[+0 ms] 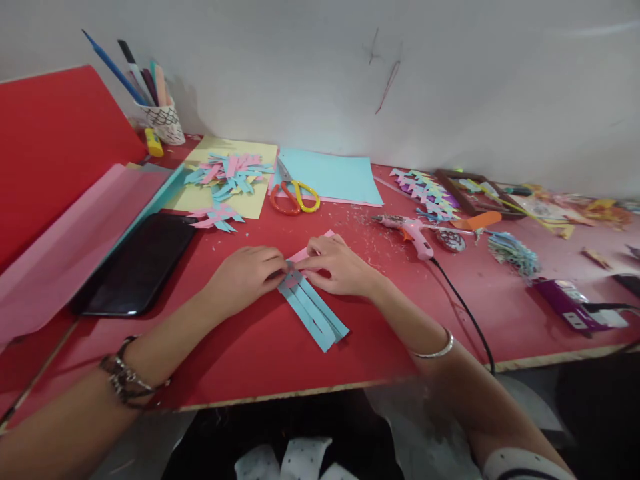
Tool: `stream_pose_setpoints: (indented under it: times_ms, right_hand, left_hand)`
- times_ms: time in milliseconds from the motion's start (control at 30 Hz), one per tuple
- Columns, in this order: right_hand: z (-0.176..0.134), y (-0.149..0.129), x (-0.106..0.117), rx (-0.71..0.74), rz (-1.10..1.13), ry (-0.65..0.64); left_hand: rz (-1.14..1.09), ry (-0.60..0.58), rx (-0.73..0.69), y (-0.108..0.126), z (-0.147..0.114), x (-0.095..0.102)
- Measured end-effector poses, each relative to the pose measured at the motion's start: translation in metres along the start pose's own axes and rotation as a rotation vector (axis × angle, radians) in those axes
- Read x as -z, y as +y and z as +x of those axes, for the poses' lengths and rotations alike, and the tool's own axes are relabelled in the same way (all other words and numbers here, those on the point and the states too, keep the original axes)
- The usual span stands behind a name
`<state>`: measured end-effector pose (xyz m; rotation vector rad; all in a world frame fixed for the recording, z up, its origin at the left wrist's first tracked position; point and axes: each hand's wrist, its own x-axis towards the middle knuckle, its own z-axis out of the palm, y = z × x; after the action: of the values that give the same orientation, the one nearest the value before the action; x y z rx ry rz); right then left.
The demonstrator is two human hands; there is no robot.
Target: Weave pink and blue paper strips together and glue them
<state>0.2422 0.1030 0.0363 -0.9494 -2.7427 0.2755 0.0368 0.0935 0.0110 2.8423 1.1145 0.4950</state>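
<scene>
Blue paper strips (314, 308) lie on the red table, crossed at their upper end with a pink paper strip (300, 255). My left hand (253, 275) pinches the crossing from the left, its fingers closed at the paper's edge. From the right, my right hand (336, 265) presses thumb and fingertips together on the same crossing. The fingers partly hide where pink and blue overlap. Beyond my hands rest scissors (295, 190) with one red and one yellow handle. A heap of pink and blue paper pieces (230, 173) sits on a yellow sheet (250, 206).
A black phone (143, 267) and pink sheets (70, 240) lie to the left. A pen cup (165, 120) stands by the wall. On the right are a pink glue gun (423, 247) with its cable, a brown frame (445, 177) and a purple power strip (570, 303).
</scene>
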Motion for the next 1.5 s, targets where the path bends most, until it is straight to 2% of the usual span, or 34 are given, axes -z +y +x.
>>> stream_pose_setpoints:
  times_ms: [400, 567, 667, 967, 1067, 1133, 1300, 1367, 1500]
  right_hand:
    - [-0.008, 0.021, 0.007, -0.096, -0.103, 0.143]
    - [-0.005, 0.010, 0.003, 0.012, -0.032, 0.063]
    - [-0.004, 0.011, 0.002, 0.006, -0.056, 0.047]
    - [-0.013, 0.044, 0.014, -0.094, -0.183, 0.122]
    - [-0.015, 0.047, 0.014, -0.137, -0.179, 0.180]
    - [-0.015, 0.044, 0.012, -0.114, -0.122, 0.206]
    - [-0.007, 0.031, 0.003, 0.048, 0.007, 0.117]
    - [-0.007, 0.031, 0.003, 0.046, -0.027, 0.091]
    - [-0.013, 0.044, 0.011, -0.049, -0.098, 0.110]
  left_hand:
    - [-0.041, 0.011, 0.012, -0.001, 0.000, 0.000]
    - [-0.040, 0.008, 0.007, -0.001, 0.000, 0.000]
    - [-0.052, 0.006, 0.011, -0.002, 0.000, 0.000]
    - [-0.083, 0.012, 0.050, 0.002, 0.001, 0.003]
    - [-0.090, 0.021, 0.051, 0.002, 0.001, 0.003]
    - [-0.099, 0.019, 0.049, 0.002, 0.001, 0.003]
    - [-0.107, -0.016, 0.077, 0.002, 0.000, 0.002]
    - [-0.113, -0.021, 0.085, 0.002, -0.001, 0.002]
    - [-0.119, -0.005, 0.104, 0.002, -0.001, 0.000]
